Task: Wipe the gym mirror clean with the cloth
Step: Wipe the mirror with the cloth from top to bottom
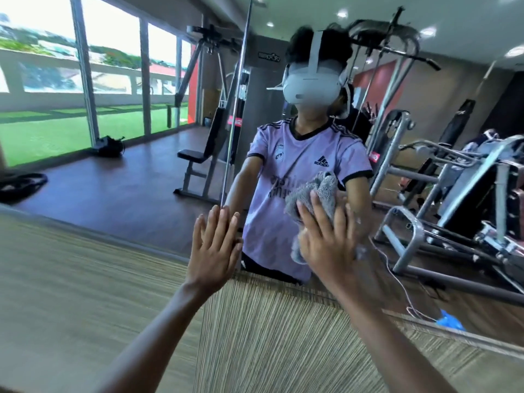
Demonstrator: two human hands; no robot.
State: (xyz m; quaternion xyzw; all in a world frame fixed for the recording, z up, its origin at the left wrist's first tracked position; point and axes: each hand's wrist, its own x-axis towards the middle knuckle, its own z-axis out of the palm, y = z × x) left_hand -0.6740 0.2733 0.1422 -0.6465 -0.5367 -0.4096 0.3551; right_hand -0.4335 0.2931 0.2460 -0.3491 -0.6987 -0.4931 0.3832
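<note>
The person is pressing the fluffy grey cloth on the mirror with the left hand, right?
Not quite. It is the right hand that presses the grey cloth on the mirror, fingers spread over it. The left hand holds nothing and rests flat on the mirror beside it. The head view shows this.

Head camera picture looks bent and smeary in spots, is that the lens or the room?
Head view: mostly the lens. Its wide angle bows the reflected window frames and the lower edge of the mirror; the striped panel below is streaked by motion blur, while the left hand, right hand and cloth look fairly sharp; daylight washes out the upper window panes.
</note>
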